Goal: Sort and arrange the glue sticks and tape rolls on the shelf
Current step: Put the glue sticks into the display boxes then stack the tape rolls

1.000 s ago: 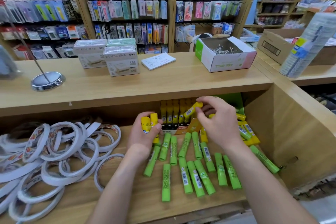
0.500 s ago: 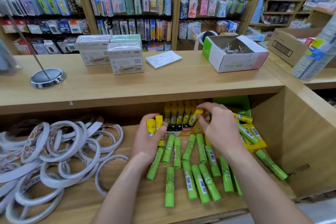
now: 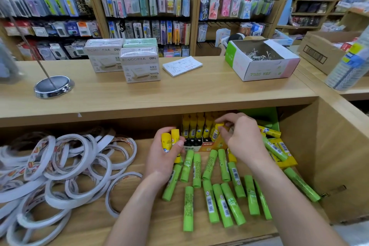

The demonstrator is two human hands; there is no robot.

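Note:
On the lower shelf (image 3: pixel 95 223) my left hand (image 3: pixel 162 159) grips two yellow glue sticks (image 3: pixel 169 141) upright. My right hand (image 3: pixel 242 138) pinches one yellow glue stick (image 3: pixel 216 132) at the right end of a display box (image 3: pixel 201 146) where several yellow sticks stand in a row. Several green glue sticks (image 3: pixel 217 191) lie loose on the shelf below both hands. More yellow and green sticks (image 3: pixel 277 148) lie to the right of my right hand. A heap of white tape rolls (image 3: pixel 60 170) fills the shelf's left side.
A green box (image 3: pixel 263 116) stands behind my right hand against the shelf's wooden side wall (image 3: pixel 299 146). On the counter above are hole-punch boxes (image 3: pixel 139 66), a notepad (image 3: pixel 182 65), an open box of clips (image 3: pixel 259 60) and a metal stand base (image 3: pixel 53 86).
My right hand has carried its yellow glue stick down and back to the row in the display box. My left hand stays put with its two sticks.

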